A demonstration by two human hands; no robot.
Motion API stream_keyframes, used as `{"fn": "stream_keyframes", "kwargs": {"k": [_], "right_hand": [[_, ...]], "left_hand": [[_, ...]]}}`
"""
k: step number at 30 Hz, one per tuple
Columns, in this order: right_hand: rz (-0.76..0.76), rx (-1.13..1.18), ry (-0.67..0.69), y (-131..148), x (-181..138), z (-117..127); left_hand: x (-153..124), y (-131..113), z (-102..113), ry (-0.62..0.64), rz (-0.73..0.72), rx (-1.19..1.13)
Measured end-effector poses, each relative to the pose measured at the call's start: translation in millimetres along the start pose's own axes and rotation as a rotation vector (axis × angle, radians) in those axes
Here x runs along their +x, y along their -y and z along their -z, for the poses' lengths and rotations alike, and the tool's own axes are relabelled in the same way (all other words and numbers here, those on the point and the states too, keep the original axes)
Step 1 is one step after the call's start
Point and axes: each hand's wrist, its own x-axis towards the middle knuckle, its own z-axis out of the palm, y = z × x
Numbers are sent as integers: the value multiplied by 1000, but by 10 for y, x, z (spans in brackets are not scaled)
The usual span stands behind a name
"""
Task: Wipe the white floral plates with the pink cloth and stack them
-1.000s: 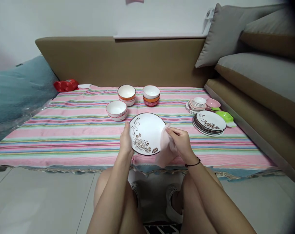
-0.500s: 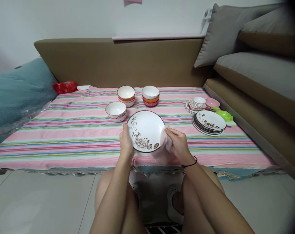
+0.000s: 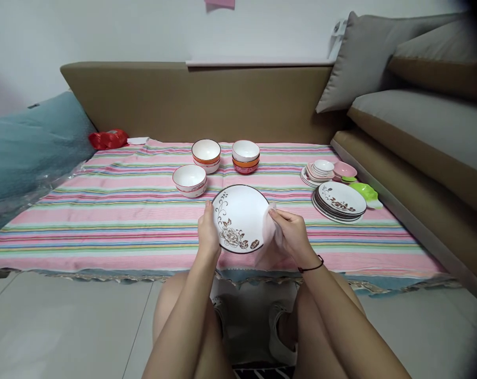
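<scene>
A white plate (image 3: 244,213) with a dark rim and a brown flower pattern is held up in front of me, its face tilted toward me. My left hand (image 3: 209,231) grips its left edge, thumb on the rim and the other fingers hidden behind. On the opposite side, my right hand (image 3: 291,234) pinches a thin whitish cloth (image 3: 270,239) around the plate's right edge. The cloth hangs down below the rim. Beyond the plate stand stacked bowls: a near pair (image 3: 190,179), an orange-banded stack (image 3: 206,153) and another stack (image 3: 246,155).
To the right lie a stack of flowered plates (image 3: 341,200), small dishes (image 3: 322,169), a pink bowl (image 3: 344,171) and a green dish (image 3: 364,192). A striped cloth (image 3: 115,221) covers the surface. Cushions (image 3: 419,116) rise at right; a red package (image 3: 109,139) sits back left.
The plate and both hands have shifted slightly right and down in view, along with a small camera movement. Both grips stay the same, with the cloth still at the plate's right edge.
</scene>
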Motion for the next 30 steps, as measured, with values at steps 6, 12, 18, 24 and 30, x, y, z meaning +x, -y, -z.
{"fn": "stream_keyframes", "kwargs": {"k": [6, 12, 18, 24, 30], "right_hand": [[-74, -90, 26, -19, -91, -83], [-166, -48, 122, -94, -210, -242], [-142, -76, 108, -138, -217, -278], [-63, -10, -54, -29, -40, -149], [47, -109, -63, -7, 22, -10]], "left_hand": [[0, 38, -76, -202, -89, -110], [30, 52, -100, -262, -143, -175], [6, -18, -91, -275, -166, -19], [-29, -55, -27, -87, -169, 208], [11, -64, 71, 192, -99, 352]]}}
